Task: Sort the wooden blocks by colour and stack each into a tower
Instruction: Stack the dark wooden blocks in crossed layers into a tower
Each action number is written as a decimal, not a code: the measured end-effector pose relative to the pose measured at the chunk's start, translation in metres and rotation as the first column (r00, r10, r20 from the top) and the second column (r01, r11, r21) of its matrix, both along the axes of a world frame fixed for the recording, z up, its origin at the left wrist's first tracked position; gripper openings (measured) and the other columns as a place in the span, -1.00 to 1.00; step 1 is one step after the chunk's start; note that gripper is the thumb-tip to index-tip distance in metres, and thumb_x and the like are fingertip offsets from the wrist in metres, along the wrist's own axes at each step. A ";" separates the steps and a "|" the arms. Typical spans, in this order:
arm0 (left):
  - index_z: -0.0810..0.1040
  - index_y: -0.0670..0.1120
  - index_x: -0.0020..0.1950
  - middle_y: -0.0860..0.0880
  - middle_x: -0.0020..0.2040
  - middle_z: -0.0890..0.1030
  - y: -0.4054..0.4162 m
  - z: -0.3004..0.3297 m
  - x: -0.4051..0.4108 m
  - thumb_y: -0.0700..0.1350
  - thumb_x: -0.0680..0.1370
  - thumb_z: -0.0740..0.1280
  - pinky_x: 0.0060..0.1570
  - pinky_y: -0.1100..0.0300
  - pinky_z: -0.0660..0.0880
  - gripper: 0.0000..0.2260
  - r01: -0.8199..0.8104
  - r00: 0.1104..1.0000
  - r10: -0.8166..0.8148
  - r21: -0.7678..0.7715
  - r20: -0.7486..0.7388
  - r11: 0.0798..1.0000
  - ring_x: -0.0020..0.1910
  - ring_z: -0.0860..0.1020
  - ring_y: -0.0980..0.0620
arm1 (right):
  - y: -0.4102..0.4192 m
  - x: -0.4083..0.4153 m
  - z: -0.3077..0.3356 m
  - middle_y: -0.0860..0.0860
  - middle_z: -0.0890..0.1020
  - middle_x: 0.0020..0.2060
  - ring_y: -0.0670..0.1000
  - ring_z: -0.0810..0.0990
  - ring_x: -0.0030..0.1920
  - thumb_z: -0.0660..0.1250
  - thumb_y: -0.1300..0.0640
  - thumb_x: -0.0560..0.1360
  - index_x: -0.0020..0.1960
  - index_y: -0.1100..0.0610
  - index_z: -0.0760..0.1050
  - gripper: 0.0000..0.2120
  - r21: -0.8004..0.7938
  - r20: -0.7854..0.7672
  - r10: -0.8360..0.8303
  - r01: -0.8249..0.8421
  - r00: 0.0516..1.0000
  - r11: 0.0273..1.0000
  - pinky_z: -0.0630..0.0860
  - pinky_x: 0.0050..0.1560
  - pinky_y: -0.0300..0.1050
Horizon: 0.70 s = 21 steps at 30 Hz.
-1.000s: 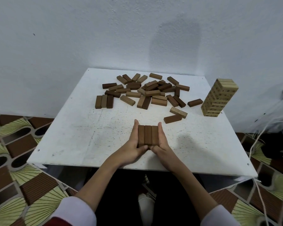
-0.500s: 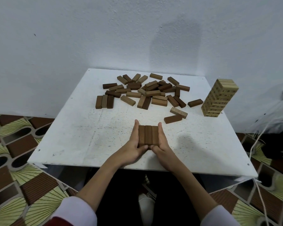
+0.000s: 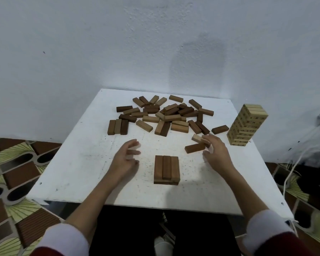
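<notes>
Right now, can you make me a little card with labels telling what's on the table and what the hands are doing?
table: white square tabletop
finished tower: tall pale wooden block tower, far right
new stack: three brown wooden blocks side by side on a lower layer, near edge
loose pile: scattered brown wooden blocks, far side
left hand: open, holds nothing
right hand: at a pale block and a reddish-brown block; grip unclear

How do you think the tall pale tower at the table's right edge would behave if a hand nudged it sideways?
The pale tower would probably tip or shed blocks: it stands tall on a narrow base. Its loose-looking stacked layers would likely slide apart. It stands near the white table edge, so falling blocks might land on the floor.
</notes>
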<state>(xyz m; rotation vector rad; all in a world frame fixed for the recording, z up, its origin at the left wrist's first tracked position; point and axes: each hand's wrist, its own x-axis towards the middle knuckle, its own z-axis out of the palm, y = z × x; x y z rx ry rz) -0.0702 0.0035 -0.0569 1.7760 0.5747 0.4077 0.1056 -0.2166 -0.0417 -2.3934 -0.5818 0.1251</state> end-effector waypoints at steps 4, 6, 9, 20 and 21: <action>0.43 -0.18 0.31 -0.12 0.30 0.42 0.035 -0.003 0.019 -0.45 0.48 0.17 0.17 0.25 0.31 -0.57 -0.101 0.995 0.104 0.317 0.006 0.943 0.26 0.37 -0.03 | 0.010 0.030 -0.008 0.11 0.44 0.32 0.11 0.35 0.35 0.46 0.24 0.38 0.29 0.04 0.47 -0.50 -0.181 -0.025 0.177 -0.178 0.984 0.967 0.33 0.35 0.06; 0.44 -0.23 0.29 -0.15 0.33 0.40 0.053 -0.008 0.025 -0.43 0.42 0.17 0.21 0.24 0.19 -0.56 -0.085 0.994 0.105 0.470 -0.017 0.879 0.28 0.30 -0.04 | 0.017 0.032 -0.006 0.05 0.51 0.19 0.08 0.44 0.23 0.47 0.23 0.36 0.20 0.02 0.52 -0.57 -0.165 -0.021 0.202 -0.203 0.979 0.965 0.42 0.25 0.03; 0.40 -0.29 0.34 -0.20 0.38 0.36 0.073 -0.017 0.029 -0.32 0.39 0.18 0.33 0.14 0.16 -0.51 -0.059 0.987 0.145 0.669 -0.074 0.741 0.33 0.29 -0.18 | 0.029 0.031 0.001 0.03 0.52 0.07 0.05 0.45 0.12 0.46 0.21 0.35 0.00 -0.01 0.50 -0.71 -0.210 -0.001 0.246 -0.241 0.969 0.948 0.45 0.10 -0.05; 0.29 -0.17 0.44 -0.14 0.36 0.39 0.075 -0.025 0.013 -0.21 0.54 0.24 0.31 0.03 0.30 -0.54 -0.110 0.976 0.207 0.663 -0.069 0.741 0.33 0.30 -0.11 | 0.079 -0.008 0.051 -0.01 0.51 -0.03 -0.01 0.49 0.01 0.46 0.18 0.38 0.06 0.17 0.48 -0.71 -0.018 -0.008 0.321 -0.321 0.947 0.947 0.41 -0.05 -0.19; 0.29 -0.17 0.44 -0.13 0.33 0.41 0.071 -0.024 0.010 -0.19 0.53 0.24 0.28 0.03 0.32 -0.54 -0.125 0.976 0.212 0.645 -0.058 0.754 0.31 0.31 -0.10 | 0.085 -0.015 0.056 -0.02 0.52 -0.02 -0.03 0.49 0.01 0.46 0.17 0.39 0.08 0.17 0.48 -0.69 0.012 -0.017 0.321 -0.321 0.947 0.947 0.41 -0.04 -0.21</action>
